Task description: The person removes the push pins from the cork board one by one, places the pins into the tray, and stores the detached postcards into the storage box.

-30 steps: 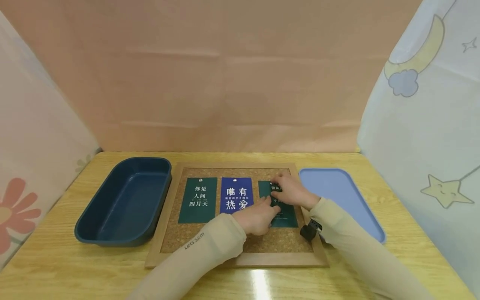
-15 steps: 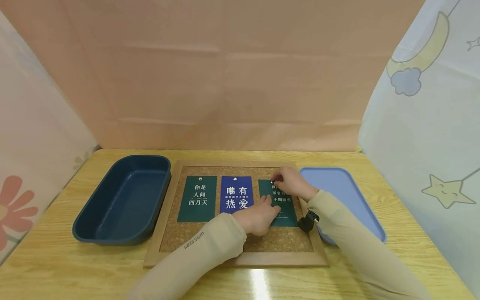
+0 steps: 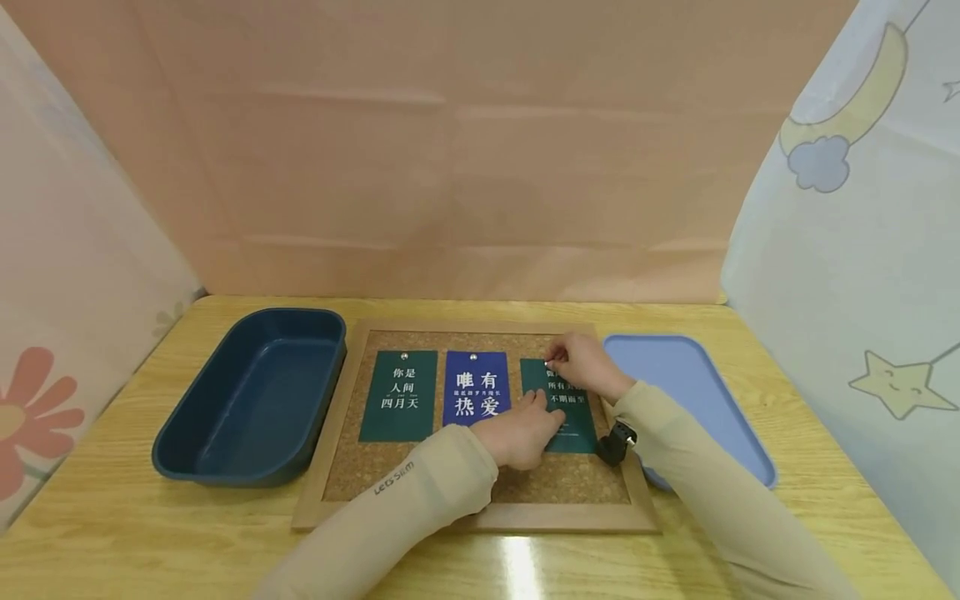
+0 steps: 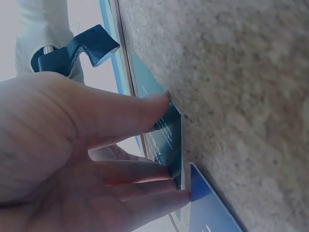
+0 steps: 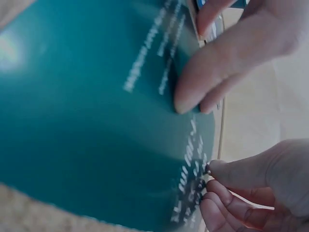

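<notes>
Three printed cards lie in a row on a wood-framed cork board (image 3: 412, 479). The left green card (image 3: 396, 421) and the middle blue card (image 3: 477, 367) each have a silver thumbtack at the top. On the right green card (image 3: 577, 442), my left hand (image 3: 513, 433) rests with its fingers spread, overlapping the blue card's lower corner in the head view. At that green card's top edge my right hand (image 3: 588, 367) pinches a small thumbtack (image 5: 208, 168) between thumb and fingers. The tack's point is hidden. In the right wrist view the card bows up slightly.
A deep dark-blue bin (image 3: 247, 408) stands left of the board. To the right is a shallow light-blue tray (image 3: 697, 400), partly behind my right sleeve. A wooden table (image 3: 187, 542) carries everything, with hanging cloth behind and at both sides.
My right hand's fingers have drawn together at the card's top edge, uncovering more of its printed lines. The left hand has stayed on the card. The head view has shifted slightly.
</notes>
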{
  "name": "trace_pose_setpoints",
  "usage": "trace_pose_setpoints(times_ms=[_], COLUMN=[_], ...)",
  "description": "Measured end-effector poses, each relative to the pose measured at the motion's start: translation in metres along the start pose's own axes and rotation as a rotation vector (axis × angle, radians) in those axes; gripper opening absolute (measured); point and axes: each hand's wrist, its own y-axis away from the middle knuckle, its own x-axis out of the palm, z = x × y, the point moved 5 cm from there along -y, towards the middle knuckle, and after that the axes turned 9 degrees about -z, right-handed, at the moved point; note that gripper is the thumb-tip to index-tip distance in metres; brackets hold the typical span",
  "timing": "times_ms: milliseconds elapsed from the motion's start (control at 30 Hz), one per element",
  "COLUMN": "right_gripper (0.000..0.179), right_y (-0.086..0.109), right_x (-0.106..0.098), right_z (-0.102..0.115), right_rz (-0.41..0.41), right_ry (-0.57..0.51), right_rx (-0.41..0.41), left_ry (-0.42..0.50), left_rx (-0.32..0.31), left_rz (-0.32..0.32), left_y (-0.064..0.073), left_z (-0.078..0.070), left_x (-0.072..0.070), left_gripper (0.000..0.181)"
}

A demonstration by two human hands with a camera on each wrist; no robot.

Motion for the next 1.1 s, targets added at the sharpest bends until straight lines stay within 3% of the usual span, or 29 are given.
trace_pose_setpoints(times_ms=[1100], right_gripper=[0.009], right_y=[-0.004], right_x=[0.011], right_z=[-0.007], right_rz=[0.035], right_ry=[-0.063], right_rx=[0.038], left_ry=[0.002], left_rx=[0.032], left_rz=[-0.012], left_y=[0.005], left_z=[0.003], left_x=[-0.001], left_gripper=[0.055])
